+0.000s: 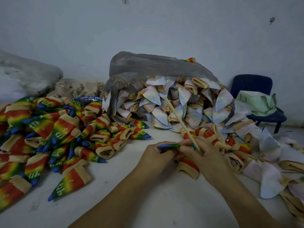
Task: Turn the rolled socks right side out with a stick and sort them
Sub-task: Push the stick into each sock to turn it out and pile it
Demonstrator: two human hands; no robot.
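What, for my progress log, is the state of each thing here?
Left hand, gripping the held sock by its blue toe end.
Right hand, pinching the stick.
Stick, tilted, upper end pointing toward the bag.
Held sock, rainbow side out.
Rainbow pile, right side out, heaped on the left.
Pale pile, inside out, spilling from the bag.
Bag, open, lying on its side.

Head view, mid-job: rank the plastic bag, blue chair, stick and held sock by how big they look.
1. Plastic bag.
2. Blue chair, though it is farther off and partly hidden.
3. Stick and sock: not ranked; the stick is longer but thin, and the sock is mostly covered.
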